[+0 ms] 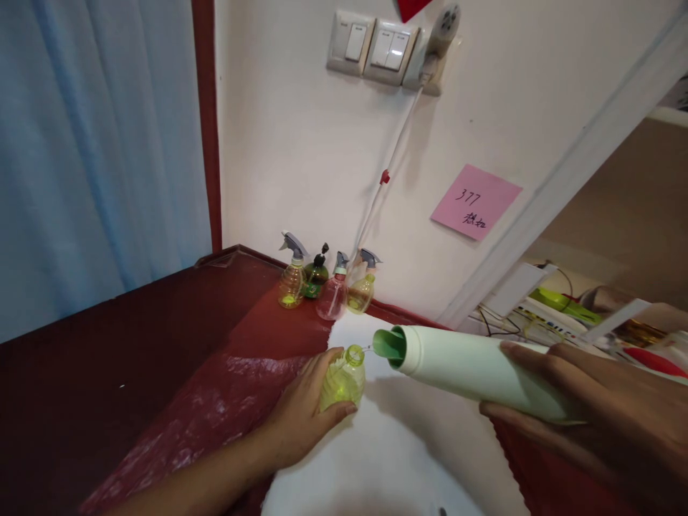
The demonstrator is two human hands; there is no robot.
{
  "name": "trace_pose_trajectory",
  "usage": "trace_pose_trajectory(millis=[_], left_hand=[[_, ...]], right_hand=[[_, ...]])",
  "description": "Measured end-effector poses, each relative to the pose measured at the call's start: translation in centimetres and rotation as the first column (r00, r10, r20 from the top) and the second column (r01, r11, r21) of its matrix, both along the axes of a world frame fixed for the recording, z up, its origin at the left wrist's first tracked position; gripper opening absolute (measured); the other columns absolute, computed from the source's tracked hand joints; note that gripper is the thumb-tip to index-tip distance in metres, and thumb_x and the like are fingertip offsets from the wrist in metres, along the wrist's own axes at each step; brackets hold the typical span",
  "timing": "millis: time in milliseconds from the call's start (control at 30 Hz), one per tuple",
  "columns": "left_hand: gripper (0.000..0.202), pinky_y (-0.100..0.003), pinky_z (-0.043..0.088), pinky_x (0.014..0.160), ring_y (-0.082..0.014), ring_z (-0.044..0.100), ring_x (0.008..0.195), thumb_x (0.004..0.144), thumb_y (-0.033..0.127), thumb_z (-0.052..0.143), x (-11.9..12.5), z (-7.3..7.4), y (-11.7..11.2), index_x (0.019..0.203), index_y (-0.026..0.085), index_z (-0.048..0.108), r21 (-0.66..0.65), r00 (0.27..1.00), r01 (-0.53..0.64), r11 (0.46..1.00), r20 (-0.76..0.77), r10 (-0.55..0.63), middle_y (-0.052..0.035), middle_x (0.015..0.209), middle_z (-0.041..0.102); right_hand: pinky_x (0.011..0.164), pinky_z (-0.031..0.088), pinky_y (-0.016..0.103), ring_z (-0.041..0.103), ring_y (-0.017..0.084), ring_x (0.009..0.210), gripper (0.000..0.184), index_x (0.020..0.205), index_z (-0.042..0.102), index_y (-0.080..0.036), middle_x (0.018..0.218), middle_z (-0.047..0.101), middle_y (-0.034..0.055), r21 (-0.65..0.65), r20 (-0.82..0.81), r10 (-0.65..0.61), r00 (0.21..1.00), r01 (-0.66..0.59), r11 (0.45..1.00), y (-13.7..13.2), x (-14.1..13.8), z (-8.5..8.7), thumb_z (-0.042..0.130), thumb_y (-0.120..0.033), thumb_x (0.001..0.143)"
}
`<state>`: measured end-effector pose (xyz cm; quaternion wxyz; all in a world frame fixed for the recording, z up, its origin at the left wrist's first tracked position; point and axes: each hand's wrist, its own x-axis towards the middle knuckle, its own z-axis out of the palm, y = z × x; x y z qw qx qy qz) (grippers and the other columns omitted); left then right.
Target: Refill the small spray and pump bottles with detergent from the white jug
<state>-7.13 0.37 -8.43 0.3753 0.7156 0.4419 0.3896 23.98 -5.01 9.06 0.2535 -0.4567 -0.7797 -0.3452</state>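
Observation:
My left hand (301,416) is wrapped round a small open yellow-green bottle (344,380) that stands on a white cloth (408,444). My right hand (596,416) grips a large pale-green flask (473,369) with a green spout, tilted nearly flat. The spout is right beside the small bottle's mouth, and a thin stream of liquid seems to run between them.
Several small spray bottles (327,283) stand against the wall at the back of the dark red table (134,373). A pink sticky note (476,202), wall switches (376,46) and a hanging cable are on the wall. Cluttered items lie at the right.

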Motion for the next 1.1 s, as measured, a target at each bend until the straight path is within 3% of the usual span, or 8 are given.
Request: trace_pose_trajectory(millis=[267,367,467,567,700,800,933,1100], left_hand=[[0.065,-0.057,0.033,0.117,-0.0343,0.046,0.139,0.085,0.036,0.067,0.1,0.1,0.0,0.143,0.024,0.043,0.001,1.000,-0.026,1.000,0.008,0.026,-0.0151,0.150,0.052],[0.064,-0.057,0.032,0.117,-0.0339,0.044,0.140,0.085,0.035,0.066,0.1,0.1,0.0,0.144,0.024,0.042,-0.016,1.000,-0.018,1.000,0.005,0.018,-0.0149,0.151,0.050],[0.066,-0.057,0.030,0.118,-0.0340,0.042,0.142,0.085,0.035,0.065,0.1,0.0,0.2,0.144,0.022,0.039,-0.034,1.000,-0.017,0.999,-0.004,0.017,-0.0158,0.153,0.047],[0.066,-0.057,0.028,0.119,-0.0334,0.040,0.143,0.087,0.036,0.063,0.0,-0.2,0.2,0.146,0.022,0.037,-0.046,0.999,-0.020,0.999,-0.028,0.019,-0.0157,0.154,0.045],[0.065,-0.058,0.023,0.122,-0.0328,0.034,0.147,0.090,0.039,0.060,-0.2,-0.4,0.4,0.147,0.024,0.033,-0.046,0.999,-0.013,0.999,-0.037,0.012,-0.0150,0.159,0.039],[0.066,-0.058,0.023,0.122,-0.0334,0.034,0.148,0.090,0.042,0.059,-0.3,-0.6,0.7,0.147,0.024,0.033,-0.033,0.998,-0.015,0.999,-0.053,0.013,-0.0150,0.159,0.040],[0.068,-0.060,0.024,0.121,-0.0354,0.034,0.147,0.090,0.047,0.059,-0.3,-1.1,1.3,0.147,0.024,0.032,-0.022,0.998,-0.044,0.999,-0.056,0.043,-0.0154,0.158,0.040],[0.066,-0.059,0.024,0.121,-0.0339,0.033,0.148,0.092,0.047,0.059,-0.2,-1.5,1.5,0.147,0.026,0.030,-0.003,0.999,-0.022,1.000,-0.038,0.022,-0.0139,0.159,0.038]], right_hand=[[0.050,0.053,0.027,0.070,0.018,0.059,0.043,0.108,0.064,-0.023,0.079,0.074,0.0022,-0.094,0.081,0.102,0.991,-0.095,0.991,0.7,0.2,-2.1,0.058,-0.062,0.091],[0.049,0.054,0.024,0.070,0.016,0.057,0.047,0.108,0.063,-0.024,0.079,0.075,0.0008,-0.128,-0.057,0.069,0.996,-0.076,0.989,1.3,0.5,-2.6,0.059,-0.066,0.088],[0.054,0.056,0.027,0.071,0.019,0.062,0.051,0.102,0.066,-0.025,0.082,0.076,0.0017,-0.149,-0.310,-0.044,0.950,-0.003,0.989,2.0,0.8,-2.7,0.065,-0.071,0.080],[0.058,0.057,0.033,0.071,0.023,0.071,0.052,0.097,0.069,-0.026,0.087,0.075,0.0033,-0.157,-0.621,-0.121,0.775,0.029,0.987,2.9,0.7,-3.0,0.073,-0.071,0.070],[0.059,0.054,0.033,0.066,0.022,0.074,0.050,0.093,0.068,-0.025,0.088,0.072,0.0037,-0.097,-0.930,-0.070,0.360,-0.056,0.994,4.8,0.0,-4.4,0.084,-0.059,0.060],[0.050,0.047,0.027,0.061,0.017,0.066,0.057,0.096,0.065,-0.022,0.088,0.069,0.0031,-0.026,-0.995,-0.015,0.101,-0.109,0.994,6.4,-0.8,-6.5,0.087,-0.057,0.057],[0.044,0.042,0.025,0.052,0.012,0.053,0.059,0.099,0.060,-0.020,0.079,0.064,-0.0003,-0.021,-1.000,-0.019,0.018,-0.123,0.992,8.2,-2.1,-9.5,0.080,-0.063,0.064],[0.049,0.045,0.027,0.056,0.013,0.057,0.054,0.100,0.060,-0.020,0.078,0.066,-0.0006,-0.066,-0.997,-0.059,0.046,-0.182,0.981,8.7,-2.9,-11.2,0.076,-0.062,0.069]])
